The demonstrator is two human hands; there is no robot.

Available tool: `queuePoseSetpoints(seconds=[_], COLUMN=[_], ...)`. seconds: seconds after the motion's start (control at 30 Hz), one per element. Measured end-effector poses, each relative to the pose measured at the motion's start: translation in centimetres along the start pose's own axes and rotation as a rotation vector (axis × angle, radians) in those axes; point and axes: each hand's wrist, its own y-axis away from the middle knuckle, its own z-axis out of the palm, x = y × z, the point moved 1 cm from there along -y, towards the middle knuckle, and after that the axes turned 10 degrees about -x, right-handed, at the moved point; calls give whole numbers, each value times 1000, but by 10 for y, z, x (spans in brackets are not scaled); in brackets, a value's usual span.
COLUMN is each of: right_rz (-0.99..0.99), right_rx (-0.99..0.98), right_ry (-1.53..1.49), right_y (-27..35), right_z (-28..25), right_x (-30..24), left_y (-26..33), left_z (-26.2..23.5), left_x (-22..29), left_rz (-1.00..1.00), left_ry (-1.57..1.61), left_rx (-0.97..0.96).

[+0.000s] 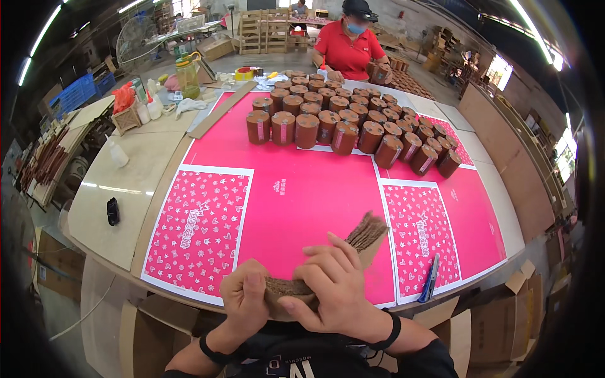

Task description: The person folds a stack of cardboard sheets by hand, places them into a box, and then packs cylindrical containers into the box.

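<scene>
Clenched left hand (244, 299) grips left end of brown layered stack (367, 235); right hand (335, 288) clasps its middle, thumb on near side. Stack's right end over pink sheet (302, 211) — middle layers hidden behind right hand, material hard to make out. Dark sleeve (432, 361) cut off at lower edge.

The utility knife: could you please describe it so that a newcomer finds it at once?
Start from the bright pink sheet and go to its patterned panel on the right. At this panel's near edge, right of the person's right hand, lies the utility knife. It is slim, blue and grey, unlike the brown cardboard being held.
</scene>
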Motion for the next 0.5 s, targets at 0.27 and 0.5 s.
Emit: queuePoseSetpoints(seconds=[0.27,0.5], right_rz=[-186,-170], right_rx=[60,5], right_ry=[-645,-416], right_y=[0,15], right_z=[22,20], right_x=[16,6], left_y=[3,3], left_z=[8,-4], left_x=[4,-6], left_rz=[-680,-961], left_ry=[644,874], left_rx=[-232,-349])
